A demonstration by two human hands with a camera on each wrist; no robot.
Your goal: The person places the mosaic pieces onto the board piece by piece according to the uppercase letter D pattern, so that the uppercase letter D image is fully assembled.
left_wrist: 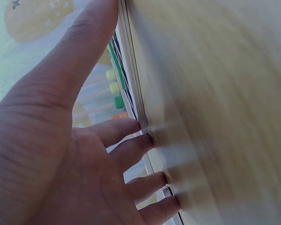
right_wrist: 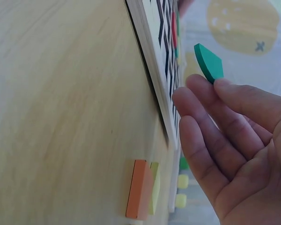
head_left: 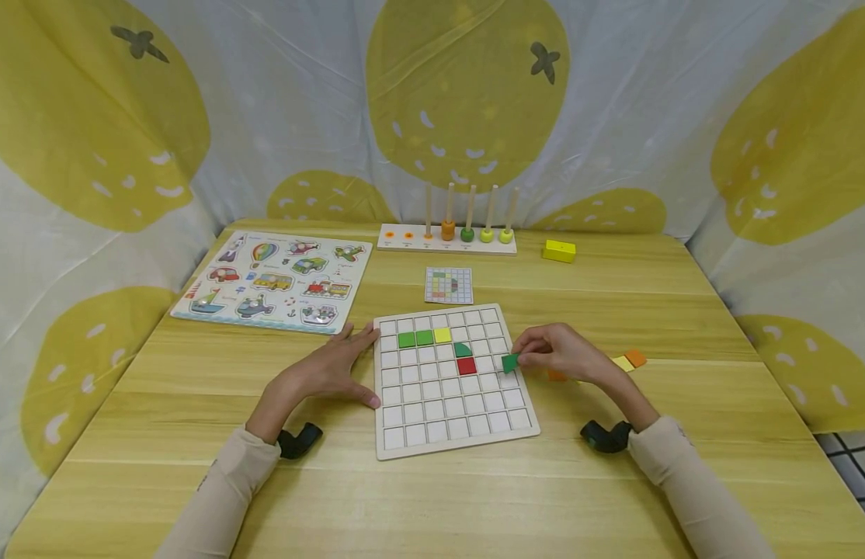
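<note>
A white gridded board (head_left: 435, 410) lies on the table. In its upper rows sit two green square tiles (head_left: 415, 338), a yellow tile (head_left: 442, 335), a green rounded-corner tile (head_left: 462, 350) and a red tile (head_left: 467, 366). My left hand (head_left: 328, 369) is spread, thumb and fingertips touching the board's left edge; the left wrist view shows its straight fingers (left_wrist: 147, 180) against that edge. Above the board's right side, my right hand (head_left: 561, 353) pinches a green tile with one curved side (right_wrist: 209, 62) between thumb and fingertip. Orange (head_left: 636, 358) and yellow (head_left: 624, 363) tiles lie beyond that hand, partly hidden.
Behind the board lies a small pattern card (head_left: 449, 299). Farther back stands a peg stand (head_left: 397, 242) with coloured beads, and a yellow block (head_left: 559, 251) rests to its right. A vehicle picture puzzle (head_left: 279, 299) occupies the back left.
</note>
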